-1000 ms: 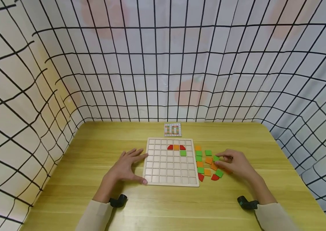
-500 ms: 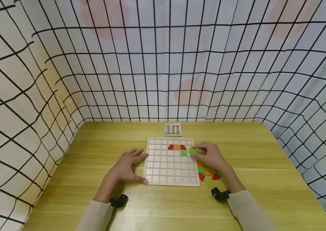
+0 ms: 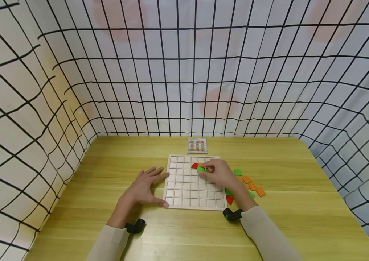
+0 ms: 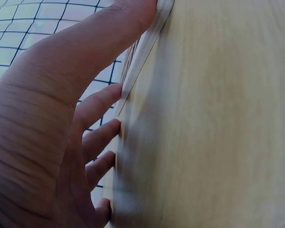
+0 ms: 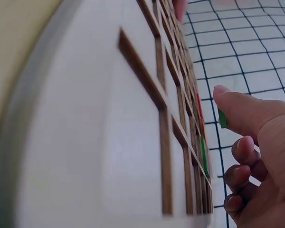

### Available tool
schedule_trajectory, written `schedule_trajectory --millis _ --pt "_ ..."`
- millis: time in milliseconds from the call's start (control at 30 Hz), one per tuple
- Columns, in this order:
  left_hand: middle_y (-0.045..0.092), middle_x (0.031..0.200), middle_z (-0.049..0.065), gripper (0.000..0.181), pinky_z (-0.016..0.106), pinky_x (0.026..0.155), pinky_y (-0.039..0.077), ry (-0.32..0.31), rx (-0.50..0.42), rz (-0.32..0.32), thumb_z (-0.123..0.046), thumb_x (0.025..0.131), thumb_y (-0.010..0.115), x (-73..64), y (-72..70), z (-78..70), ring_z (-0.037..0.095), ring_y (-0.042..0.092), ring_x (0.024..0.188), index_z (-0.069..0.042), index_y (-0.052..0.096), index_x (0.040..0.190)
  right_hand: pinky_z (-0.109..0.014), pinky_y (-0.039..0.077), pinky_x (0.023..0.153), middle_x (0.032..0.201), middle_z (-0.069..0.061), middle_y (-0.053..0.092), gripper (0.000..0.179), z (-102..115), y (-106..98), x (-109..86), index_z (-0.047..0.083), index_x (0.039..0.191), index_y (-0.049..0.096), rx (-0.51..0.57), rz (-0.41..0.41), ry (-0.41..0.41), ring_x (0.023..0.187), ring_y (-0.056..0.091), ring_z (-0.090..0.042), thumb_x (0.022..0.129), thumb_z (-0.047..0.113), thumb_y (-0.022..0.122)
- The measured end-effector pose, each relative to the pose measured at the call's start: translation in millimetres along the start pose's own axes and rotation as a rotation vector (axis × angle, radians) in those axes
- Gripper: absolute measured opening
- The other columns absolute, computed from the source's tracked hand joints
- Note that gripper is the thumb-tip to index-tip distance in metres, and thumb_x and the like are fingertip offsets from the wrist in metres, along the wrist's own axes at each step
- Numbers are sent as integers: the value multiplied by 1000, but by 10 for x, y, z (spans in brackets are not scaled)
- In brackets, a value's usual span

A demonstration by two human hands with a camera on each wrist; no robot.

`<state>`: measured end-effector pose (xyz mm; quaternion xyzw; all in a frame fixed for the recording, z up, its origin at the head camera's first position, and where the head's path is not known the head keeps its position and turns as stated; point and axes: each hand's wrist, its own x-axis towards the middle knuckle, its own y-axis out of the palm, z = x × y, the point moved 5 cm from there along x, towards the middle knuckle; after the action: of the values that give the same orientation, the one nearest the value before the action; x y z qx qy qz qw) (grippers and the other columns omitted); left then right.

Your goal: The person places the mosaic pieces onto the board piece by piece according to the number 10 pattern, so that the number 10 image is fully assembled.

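Tile in green, seen from the head, pinched between thumb and finger of the right hand, over the upper middle of a pale gridded board. Next to it on the board, a red quarter-round and an orange square — the latter partly covered. At the left edge of the board, the left hand, with fingers spread wide and holding nothing, index fingertip at the rim and thumb at the near corner. Just beyond the far edge, a small patterned card. To the right, loose on a yellow wooden table, some green squares, several orange squares and, beside the near right corner, a red piece. At the cuffs of beige sleeves, black wrist cameras; behind, white sheeting crossed by black lines. From the left wrist, thumb against the board's side, with the other fingers stretched out and apart, touching nothing but edge and table. From the right wrist, same green held against the thumb, clear of the surface — forefinger hidden, remaining fingers curled inward. Farther along the board, a strip of red and a strip of green. Cannot tell the exact cell beneath.
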<state>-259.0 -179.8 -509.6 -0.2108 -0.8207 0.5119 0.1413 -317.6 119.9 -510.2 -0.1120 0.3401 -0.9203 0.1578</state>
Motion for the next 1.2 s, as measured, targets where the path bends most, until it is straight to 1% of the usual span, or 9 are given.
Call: schedule_trajectory --millis 133,267,467,633,800,900,1033,1100,1200 --pt "34 168 8 114 75 122 12 -1 2 5 -77 59 85 0 -2 -4 42 25 156 -29 48 155 -26 35 62 68 0 46 31 38 77 47 17 116 80 13 23 26 65 42 -15 89 32 83" --pt "34 168 9 114 75 122 12 -1 3 4 -77 59 85 3 0 -3 43 25 156 -28 48 155 -25 32 59 65 2 42 31 58 146 66 18 117 80 11 44 39 60 37 -13 90 33 82" --pt "33 168 8 113 74 122 12 -6 1 10 -76 60 85 20 -5 -7 42 24 157 -29 48 156 -25 29 56 64 4 42 29 57 188 93 22 117 80 -41 23 33 56 32 -12 92 37 80" --pt "33 169 6 113 73 123 11 -17 1 16 -77 60 85 34 -8 -6 41 23 157 -31 47 156 -26 28 56 61 4 39 29 58 181 104 23 117 80 -71 10 21 55 30 -12 92 37 79" --pt "32 169 5 114 73 123 11 -21 2 16 -78 59 84 40 -1 3 40 22 158 -31 47 156 -26 28 57 61 5 38 31 50 184 109 25 119 79 -84 26 24 56 30 -12 92 39 79" --pt "32 169 5 113 73 123 11 -20 -1 15 -77 59 84 40 5 9 40 22 158 -31 47 156 -25 27 57 61 5 37 32 45 181 102 24 121 78 -72 32 14 56 29 -12 92 38 79" --pt "32 169 5 113 73 123 10 -20 -4 20 -77 60 85 34 15 16 40 22 158 -31 47 156 -26 28 57 62 3 37 33 44 141 62 20 122 78 -30 23 -10 57 29 -13 92 35 79" --pt "32 169 6 113 73 123 10 -21 -5 22 -76 60 85 28 18 19 40 22 158 -31 47 156 -26 29 58 62 2 39 32 37 104 30 19 121 78 -15 10 -13 57 31 -13 93 34 79" --pt "33 169 7 112 74 122 11 -21 -9 18 -75 60 85 17 17 25 41 22 158 -30 48 156 -26 32 58 63 3 42 30 -1 38 -19 20 120 79 -25 -16 -4 57 34 -12 92 33 79"
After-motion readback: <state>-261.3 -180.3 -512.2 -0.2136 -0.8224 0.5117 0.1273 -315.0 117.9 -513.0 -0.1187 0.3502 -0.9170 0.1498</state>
